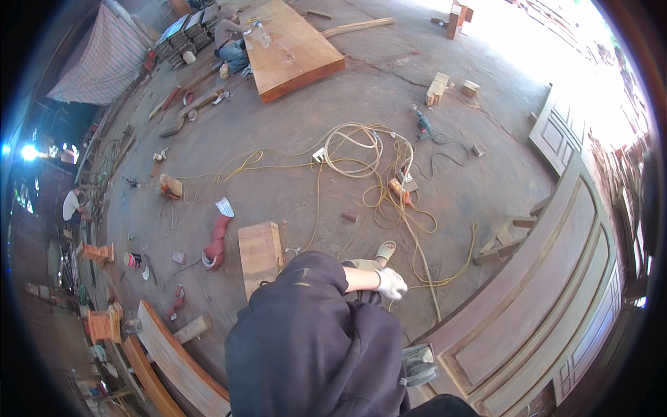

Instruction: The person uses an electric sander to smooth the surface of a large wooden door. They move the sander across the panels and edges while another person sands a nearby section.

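Note:
My left hand, in a white work glove, rests past my bent knee with its fingers curled. Whether anything is inside them is hidden. A bare forearm leads to it from my dark sleeve. Below it is my foot in a pale sandal. My right hand cannot be made out. Next to my dark clothing, a grey object with dark parts sits against the edge of a large brown panelled wooden door; its kind is unclear. A wooden block lies on the floor left of my knee.
Ahead lie a coiled pale hose, yellow cords, an orange power box and a green drill. A red abrasive roll curls at left, near long boards. Another person crouches by a thick wooden slab.

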Demonstrator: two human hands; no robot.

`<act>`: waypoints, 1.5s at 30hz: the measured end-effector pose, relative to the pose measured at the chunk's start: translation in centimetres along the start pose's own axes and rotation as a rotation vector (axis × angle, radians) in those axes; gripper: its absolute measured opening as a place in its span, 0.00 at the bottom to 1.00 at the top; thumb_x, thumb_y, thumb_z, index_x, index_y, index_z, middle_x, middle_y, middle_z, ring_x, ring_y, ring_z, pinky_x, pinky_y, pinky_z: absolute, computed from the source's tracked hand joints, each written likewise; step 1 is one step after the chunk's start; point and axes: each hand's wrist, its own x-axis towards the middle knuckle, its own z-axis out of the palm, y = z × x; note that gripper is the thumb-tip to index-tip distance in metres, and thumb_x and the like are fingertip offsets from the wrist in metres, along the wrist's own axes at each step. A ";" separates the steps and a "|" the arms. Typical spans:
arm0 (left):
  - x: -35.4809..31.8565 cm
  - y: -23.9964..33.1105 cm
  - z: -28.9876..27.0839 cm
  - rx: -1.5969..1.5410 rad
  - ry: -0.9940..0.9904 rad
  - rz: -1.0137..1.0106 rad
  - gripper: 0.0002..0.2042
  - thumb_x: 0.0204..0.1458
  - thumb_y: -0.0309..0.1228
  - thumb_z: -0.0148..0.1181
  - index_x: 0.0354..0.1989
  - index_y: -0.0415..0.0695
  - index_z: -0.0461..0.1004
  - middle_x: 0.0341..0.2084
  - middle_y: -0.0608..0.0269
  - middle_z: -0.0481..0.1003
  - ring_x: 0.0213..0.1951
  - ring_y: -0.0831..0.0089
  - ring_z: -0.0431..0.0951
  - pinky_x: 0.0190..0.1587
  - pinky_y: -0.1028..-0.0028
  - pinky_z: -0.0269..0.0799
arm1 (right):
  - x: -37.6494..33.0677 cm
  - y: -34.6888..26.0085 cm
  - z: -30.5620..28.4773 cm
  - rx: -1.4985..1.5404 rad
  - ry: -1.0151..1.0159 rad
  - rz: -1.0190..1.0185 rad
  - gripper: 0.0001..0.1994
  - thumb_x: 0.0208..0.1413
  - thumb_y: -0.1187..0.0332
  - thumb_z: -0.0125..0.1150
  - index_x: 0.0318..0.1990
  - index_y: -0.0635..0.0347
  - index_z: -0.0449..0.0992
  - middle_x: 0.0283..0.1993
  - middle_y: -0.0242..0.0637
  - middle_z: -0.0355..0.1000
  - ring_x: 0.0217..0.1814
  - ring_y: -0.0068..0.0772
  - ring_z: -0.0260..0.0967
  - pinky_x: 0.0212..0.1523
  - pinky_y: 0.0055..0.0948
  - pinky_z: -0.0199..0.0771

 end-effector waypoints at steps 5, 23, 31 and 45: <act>-2.6 -13.9 -1.5 -0.413 0.222 -0.645 0.24 0.56 0.48 0.50 0.56 0.50 0.77 0.54 0.48 0.77 0.57 0.50 0.76 0.58 0.55 0.70 | 4.8 -2.2 0.0 0.055 0.027 0.042 0.16 0.59 0.62 0.62 0.48 0.64 0.75 0.44 0.40 0.74 0.42 0.31 0.70 0.41 0.33 0.73; 8.2 -17.4 -8.9 -0.617 0.260 -0.749 0.24 0.58 0.50 0.50 0.57 0.52 0.76 0.56 0.52 0.76 0.58 0.52 0.75 0.59 0.58 0.70 | 26.5 -16.5 7.5 0.139 -0.039 0.039 0.10 0.56 0.65 0.61 0.41 0.61 0.75 0.31 0.31 0.72 0.31 0.29 0.68 0.31 0.31 0.68; 11.9 -7.1 -5.2 -0.570 0.344 -0.446 0.20 0.55 0.47 0.52 0.52 0.53 0.78 0.53 0.52 0.78 0.55 0.51 0.76 0.58 0.56 0.70 | 21.5 -20.1 10.8 0.157 0.020 0.066 0.13 0.59 0.60 0.58 0.44 0.59 0.74 0.32 0.30 0.69 0.28 0.28 0.66 0.29 0.29 0.68; -7.7 -13.2 11.0 -0.968 0.792 -1.254 0.25 0.57 0.51 0.52 0.55 0.48 0.78 0.55 0.45 0.75 0.58 0.46 0.74 0.61 0.54 0.70 | 25.6 -17.1 8.5 0.220 -0.273 0.015 0.16 0.60 0.59 0.61 0.49 0.60 0.77 0.42 0.35 0.77 0.35 0.33 0.73 0.36 0.34 0.76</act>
